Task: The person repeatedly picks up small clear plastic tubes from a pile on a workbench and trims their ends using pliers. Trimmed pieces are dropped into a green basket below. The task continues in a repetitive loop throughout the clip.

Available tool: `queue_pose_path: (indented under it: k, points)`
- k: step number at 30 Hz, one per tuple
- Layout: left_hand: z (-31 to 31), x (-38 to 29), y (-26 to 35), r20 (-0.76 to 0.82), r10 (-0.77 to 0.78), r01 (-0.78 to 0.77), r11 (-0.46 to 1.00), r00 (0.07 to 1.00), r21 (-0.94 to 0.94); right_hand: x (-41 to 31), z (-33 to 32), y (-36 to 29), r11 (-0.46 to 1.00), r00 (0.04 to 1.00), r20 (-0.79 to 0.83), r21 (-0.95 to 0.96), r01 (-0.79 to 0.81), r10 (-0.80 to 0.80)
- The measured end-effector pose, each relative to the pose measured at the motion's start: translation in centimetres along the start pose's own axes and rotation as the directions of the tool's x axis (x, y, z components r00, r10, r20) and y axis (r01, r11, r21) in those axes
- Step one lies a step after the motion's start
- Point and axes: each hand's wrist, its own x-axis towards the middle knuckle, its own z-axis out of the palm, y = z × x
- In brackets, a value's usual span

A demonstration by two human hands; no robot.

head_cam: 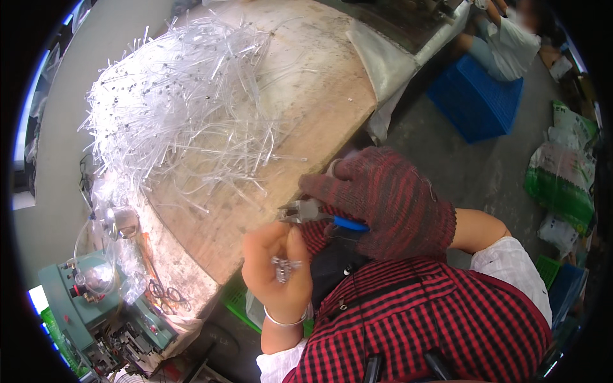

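Note:
My left hand (275,268), bare with a silver bangle at the wrist, curls around a few small clear plastic pieces (283,269) that show in its palm. My right hand (388,201) wears a dark red and black knitted glove. It grips a pair of cutting pliers (306,210) with blue handles, jaws pointing left above the left hand. Beyond both hands, a large heap of thin clear plastic tubes (177,91) covers much of the worktable (306,139). Many tubes carry small dark or metallic bits. Some loose tubes lie near the table's front edge.
A green machine (76,306) stands at lower left, beside scissors (165,292) and a metal cup (122,222). Under the table is a green basket (234,301). On the right are a blue crate (479,100), a seated person (512,48) and green-and-white sacks (560,172).

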Motion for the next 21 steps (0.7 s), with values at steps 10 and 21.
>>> queue_pose_path:
  k: [10, 21]
  points:
    - [-0.2, 0.6, -0.9, 0.114, 0.410, -0.401, 0.730, 0.905, 0.554, -0.7, 1.2, 1.0, 0.866, 0.981, 0.151, 0.469, -0.176, 0.117]
    - [-0.3, 1.3, -1.1, -0.008, 0.037, -0.037, 0.893, 0.999, -0.449, -1.9, 1.8, 3.6, -0.304, 0.850, 0.485, 0.857, -0.416, 0.206]
